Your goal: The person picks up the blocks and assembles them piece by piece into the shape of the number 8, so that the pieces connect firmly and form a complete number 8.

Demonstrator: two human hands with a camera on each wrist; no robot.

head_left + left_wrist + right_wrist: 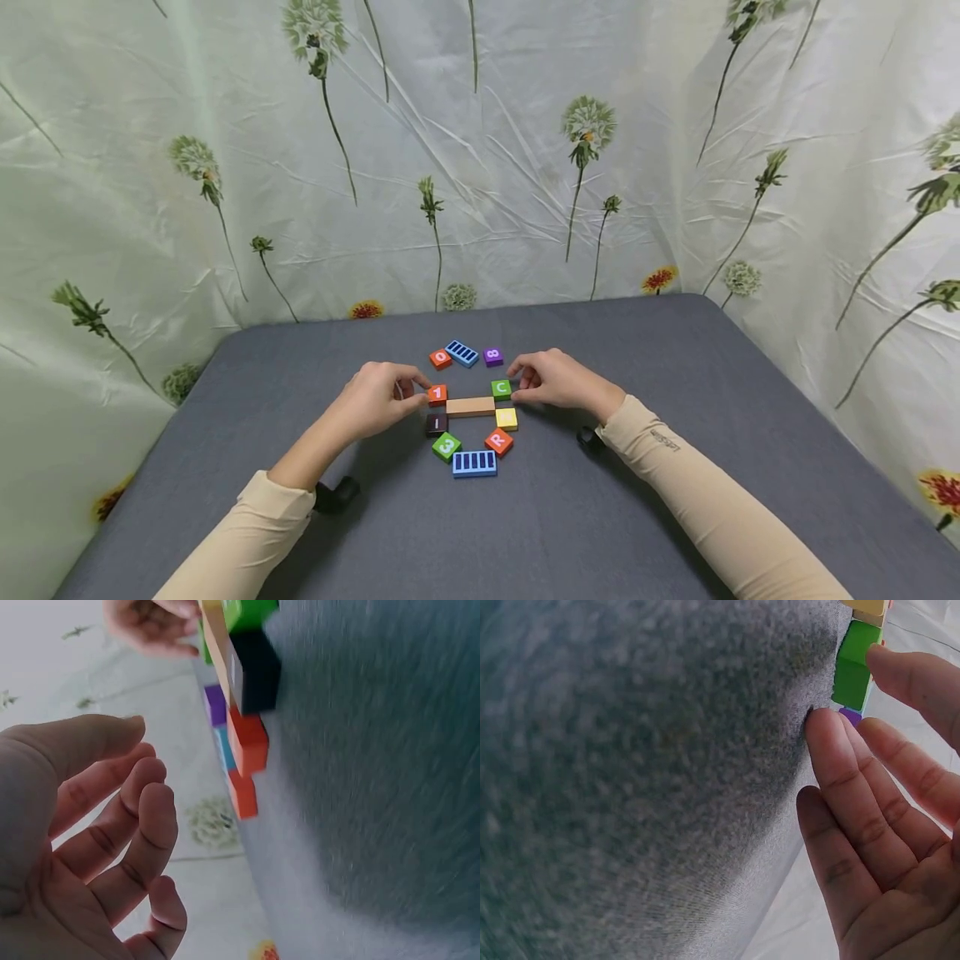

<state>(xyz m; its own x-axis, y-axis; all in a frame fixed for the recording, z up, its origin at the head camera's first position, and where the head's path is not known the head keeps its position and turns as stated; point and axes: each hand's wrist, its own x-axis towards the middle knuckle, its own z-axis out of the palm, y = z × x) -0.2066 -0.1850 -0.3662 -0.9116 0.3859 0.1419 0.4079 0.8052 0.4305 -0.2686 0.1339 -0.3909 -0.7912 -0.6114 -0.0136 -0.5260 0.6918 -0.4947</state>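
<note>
My left hand [380, 398] is beside the orange block marked 1 [438, 393], its fingers loosely bent with nothing between them in the left wrist view. On the other side my right hand [558, 382] is beside the green block marked C [501, 389]; in the right wrist view its thumb tip overlaps the green block [857, 666]. A plain wooden bar [470, 407] lies between the two sides. Below the 1 sits a black block [437, 425], then a green 3 block [447, 447]. Under the C are a yellow block [506, 418] and an orange R block [498, 442].
A blue slotted block [475, 464] lies at the near end of the blocks. Toward the back lie another blue slotted block [462, 353], an orange 0 block [440, 359] and a purple 8 block [492, 357]. A flowered curtain [510, 167] hangs behind the grey table [600, 517].
</note>
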